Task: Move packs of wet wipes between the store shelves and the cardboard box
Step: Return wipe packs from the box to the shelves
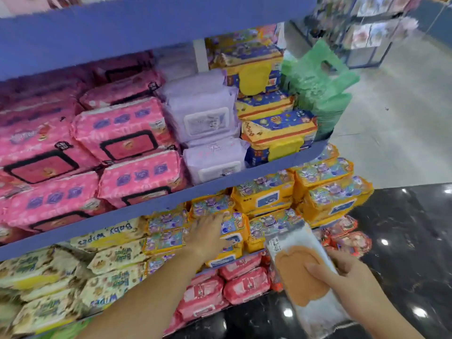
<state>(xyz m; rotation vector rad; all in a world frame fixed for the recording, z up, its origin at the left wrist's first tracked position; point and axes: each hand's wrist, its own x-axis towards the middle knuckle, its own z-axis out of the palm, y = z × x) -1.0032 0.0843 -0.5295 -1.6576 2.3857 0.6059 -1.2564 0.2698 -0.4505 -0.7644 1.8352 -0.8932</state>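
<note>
Gripping what, the right hand (347, 277)?
— A white pack of wipes (305, 272) with an orange lid, near right, in front of the shelves. The thumb lies across the lid and the fingers curl behind the pack.
And the left hand (210, 233)?
— Fingers straight, laid flat on a yellow pack (234, 230) just under the blue shelf edge (156, 206). It holds nothing.
What else is stacked there?
— On that level, cream packs (110, 260) marked "Baby Wipes" to the left and more yellow ones to the right. Red packs (244, 285) sit on the level below. Above the blue edge, pink packs (122, 133) fill the left, lilac packs (203, 111) the middle, and blue-and-yellow ones the right.
And at the far right end?
— Green plastic bags (315, 89) hang there, over a glossy black floor (403, 228).
</note>
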